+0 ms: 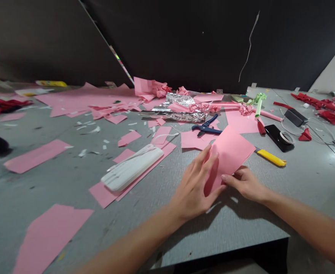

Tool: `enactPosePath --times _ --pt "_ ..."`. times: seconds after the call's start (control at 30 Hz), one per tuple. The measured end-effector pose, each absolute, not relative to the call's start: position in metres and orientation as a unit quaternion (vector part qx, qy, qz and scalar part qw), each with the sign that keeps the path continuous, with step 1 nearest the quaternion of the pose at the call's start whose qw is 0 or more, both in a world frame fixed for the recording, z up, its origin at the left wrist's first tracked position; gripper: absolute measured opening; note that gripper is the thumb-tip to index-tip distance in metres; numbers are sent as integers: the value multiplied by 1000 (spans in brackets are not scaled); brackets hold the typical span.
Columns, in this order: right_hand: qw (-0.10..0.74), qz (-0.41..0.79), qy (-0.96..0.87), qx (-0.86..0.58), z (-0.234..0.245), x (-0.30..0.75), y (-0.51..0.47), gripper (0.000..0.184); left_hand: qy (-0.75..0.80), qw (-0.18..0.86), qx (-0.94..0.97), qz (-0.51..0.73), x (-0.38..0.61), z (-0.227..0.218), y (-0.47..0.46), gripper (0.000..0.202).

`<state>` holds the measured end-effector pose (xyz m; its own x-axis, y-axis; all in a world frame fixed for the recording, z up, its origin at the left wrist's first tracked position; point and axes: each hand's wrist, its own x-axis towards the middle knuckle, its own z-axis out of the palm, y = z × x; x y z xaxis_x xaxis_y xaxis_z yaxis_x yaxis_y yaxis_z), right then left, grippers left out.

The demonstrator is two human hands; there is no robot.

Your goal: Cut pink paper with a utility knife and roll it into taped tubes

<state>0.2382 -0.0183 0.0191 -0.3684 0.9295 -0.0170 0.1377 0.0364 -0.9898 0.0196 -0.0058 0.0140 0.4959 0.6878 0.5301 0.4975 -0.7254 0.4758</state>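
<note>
A folded sheet of pink paper [232, 149] is held up between both hands, tilted above the table near its front edge. My left hand [196, 182] grips its left side, with fingers along the near face and the thumb at the bottom. At the lower right corner, my right hand [246, 183] pinches the paper between thumb and fingers; some of those fingers are hidden behind it. Just beyond the paper lies a tool with dark blue handles [206, 127]. A yellow utility knife [271, 157] rests to the right of the sheet.
A long white packet [132, 167] lies on pink strips at centre left. Foil [181, 104] and crumpled pink paper [161, 89] are heaped at the back. On the right are a black phone [278, 137] and a black adapter [295, 117]. A dark wall panel [184, 42] stands behind the table.
</note>
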Motion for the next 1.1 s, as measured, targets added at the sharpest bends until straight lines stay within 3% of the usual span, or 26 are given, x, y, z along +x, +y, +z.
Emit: enactPosePath --times 0.17,0.33,0.5,0.67,0.87,1.03,1.1 --pt "399 500 -616 -460 20 235 -15 37 337 172 858 347 23 13 -7 105" --pt "420 515 -614 -425 23 235 -14 37 333 236 830 380 20 11 -7 99" --pt "434 524 -587 -438 27 242 -8 42 315 467 711 421 7 14 -3 85" --pt "472 502 -524 -501 29 254 8 26 305 628 566 438 4 23 4 70" --pt "475 546 -455 -519 29 260 19 21 361 658 449 485 4 26 21 70" --pt "462 581 -440 -504 36 264 19 21 465 618 433 463 -1 27 32 46" --pt "463 582 -441 -502 37 265 19 22 486 610 438 447 -2 26 34 45"
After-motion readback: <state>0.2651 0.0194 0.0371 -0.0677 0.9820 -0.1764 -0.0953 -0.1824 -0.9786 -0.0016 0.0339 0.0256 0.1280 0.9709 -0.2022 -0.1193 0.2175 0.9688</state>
